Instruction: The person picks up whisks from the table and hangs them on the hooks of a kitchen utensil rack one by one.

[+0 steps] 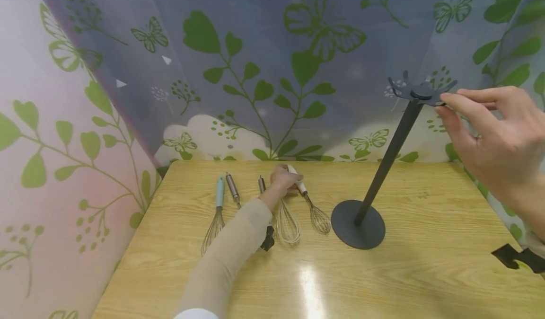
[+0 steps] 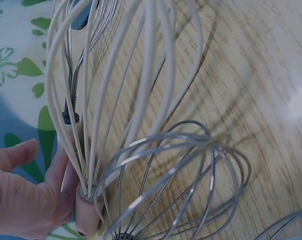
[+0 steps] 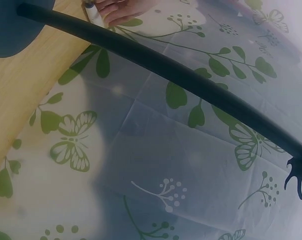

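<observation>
My left hand (image 1: 284, 179) reaches over the whisks at the back of the table, its fingertips at the white handle (image 1: 300, 182) of a small wire whisk (image 1: 319, 218). In the left wrist view the thumb of this hand (image 2: 28, 197) is spread away from the fingers. Beside it lies a cream-wired whisk (image 2: 151, 65) with a wooden handle (image 2: 89, 215). My right hand (image 1: 500, 137) pinches one prong of the hooked top (image 1: 421, 92) of a black utensil stand (image 1: 389, 160). The stand tilts in the head view, its round base (image 1: 358, 236) on the table.
A teal-handled whisk (image 1: 219, 193) and a metal-handled whisk (image 1: 232, 186) lie to the left. Another whisk with a metal handle (image 1: 261, 183) is partly covered by my left sleeve (image 1: 238, 243). Behind the wooden table (image 1: 404, 281) hangs a printed cloth (image 1: 255, 134).
</observation>
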`<state>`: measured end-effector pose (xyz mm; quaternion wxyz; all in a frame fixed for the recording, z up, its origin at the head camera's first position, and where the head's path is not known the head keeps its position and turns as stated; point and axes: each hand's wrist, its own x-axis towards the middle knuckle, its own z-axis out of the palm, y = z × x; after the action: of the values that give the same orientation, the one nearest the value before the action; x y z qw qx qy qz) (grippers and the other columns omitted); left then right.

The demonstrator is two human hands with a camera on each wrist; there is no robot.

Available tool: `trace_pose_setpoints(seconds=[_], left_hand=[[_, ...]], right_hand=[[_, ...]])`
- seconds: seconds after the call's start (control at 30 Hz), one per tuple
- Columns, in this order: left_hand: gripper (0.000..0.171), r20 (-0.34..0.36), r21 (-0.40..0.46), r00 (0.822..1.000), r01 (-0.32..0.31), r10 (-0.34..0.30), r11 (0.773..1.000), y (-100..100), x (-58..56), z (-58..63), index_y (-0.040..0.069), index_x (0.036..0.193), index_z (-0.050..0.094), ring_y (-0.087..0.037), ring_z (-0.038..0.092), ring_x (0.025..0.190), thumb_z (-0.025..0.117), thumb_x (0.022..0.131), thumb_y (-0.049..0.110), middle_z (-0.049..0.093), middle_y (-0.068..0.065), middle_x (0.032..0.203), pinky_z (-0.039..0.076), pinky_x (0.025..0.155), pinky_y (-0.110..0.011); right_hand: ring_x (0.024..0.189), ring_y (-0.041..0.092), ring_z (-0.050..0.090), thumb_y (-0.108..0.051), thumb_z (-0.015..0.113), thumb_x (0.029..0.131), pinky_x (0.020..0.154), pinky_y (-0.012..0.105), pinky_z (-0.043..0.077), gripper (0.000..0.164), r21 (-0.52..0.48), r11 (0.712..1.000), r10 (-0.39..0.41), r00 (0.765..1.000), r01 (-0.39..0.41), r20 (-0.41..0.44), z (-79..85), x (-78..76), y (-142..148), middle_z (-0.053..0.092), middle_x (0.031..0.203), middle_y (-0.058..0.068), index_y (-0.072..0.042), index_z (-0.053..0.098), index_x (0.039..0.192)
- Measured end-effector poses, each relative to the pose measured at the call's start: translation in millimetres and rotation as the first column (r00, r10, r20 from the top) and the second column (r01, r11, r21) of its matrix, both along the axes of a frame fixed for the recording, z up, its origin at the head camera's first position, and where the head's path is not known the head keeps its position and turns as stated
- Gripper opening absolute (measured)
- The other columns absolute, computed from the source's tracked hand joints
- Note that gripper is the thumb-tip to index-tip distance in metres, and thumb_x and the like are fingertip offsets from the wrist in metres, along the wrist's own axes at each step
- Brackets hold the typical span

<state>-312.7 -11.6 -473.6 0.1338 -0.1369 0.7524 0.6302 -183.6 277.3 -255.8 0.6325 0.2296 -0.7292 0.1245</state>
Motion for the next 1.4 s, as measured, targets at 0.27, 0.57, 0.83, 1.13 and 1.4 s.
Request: trace_pose_setpoints(seconds=[0.27,0.57,0.83,1.13,1.4], left_hand=[[0.071,0.028,-0.048,1.0,-0.006,0.007,0.999,8.8,-2.3,-7.5,0.002,0.158,0.039,-0.039,0.076,0.109,0.073,0.096,0.001,0.062,-0.031,0.138,0.068,0.092,-0.044],[0.079,0.038,-0.079,0.999,-0.02,0.023,0.997,13.5,-4.9,-12.9,0.006,0.16,0.041,-0.037,0.079,0.099,0.077,0.091,-0.006,0.061,-0.031,0.139,0.069,0.086,-0.04],[0.071,0.011,-0.067,1.0,-0.021,0.021,0.998,17.8,2.7,-10.3,0.002,0.154,0.045,-0.037,0.078,0.1,0.075,0.091,-0.008,0.062,-0.033,0.136,0.069,0.088,-0.041],[0.068,0.028,-0.052,0.999,-0.019,0.021,0.998,17.4,8.1,-7.8,0.001,0.153,0.045,-0.041,0.076,0.106,0.073,0.092,-0.009,0.06,-0.034,0.138,0.068,0.089,-0.045],[0.06,0.05,-0.011,0.999,-0.012,0.012,1.0,13.9,8.3,-9.2,-0.003,0.147,0.049,-0.042,0.076,0.109,0.072,0.092,-0.009,0.064,-0.033,0.133,0.068,0.091,-0.044]], right_hand=[[0.077,0.058,0.058,-0.005,0.076,0.094,0.061,0.069,0.044,0.01,-0.003,1.0,0.001,1.0,-0.001,-0.008,0.5,1.1,-0.4,0.069,0.095,0.034,0.004,0.078,0.099],[0.076,0.057,0.058,-0.01,0.076,0.094,0.061,0.071,0.043,0.015,-0.024,1.0,-0.004,1.0,0.004,-0.029,0.1,0.4,-2.3,0.071,0.094,0.033,0.005,0.078,0.093],[0.075,0.057,0.058,-0.009,0.077,0.093,0.061,0.071,0.041,0.014,-0.041,0.999,0.003,0.999,-0.005,-0.039,1.5,2.1,-4.8,0.071,0.093,0.032,0.005,0.078,0.091],[0.076,0.057,0.059,-0.008,0.077,0.092,0.061,0.07,0.043,0.014,-0.02,1.0,-0.005,1.0,0.005,-0.021,2.8,3.5,-3.8,0.071,0.093,0.033,0.005,0.078,0.091],[0.073,0.056,0.058,-0.008,0.077,0.092,0.061,0.071,0.042,0.013,-0.033,0.999,0.001,0.999,-0.002,-0.04,3.7,4.0,-6.2,0.072,0.093,0.032,0.004,0.078,0.09]])
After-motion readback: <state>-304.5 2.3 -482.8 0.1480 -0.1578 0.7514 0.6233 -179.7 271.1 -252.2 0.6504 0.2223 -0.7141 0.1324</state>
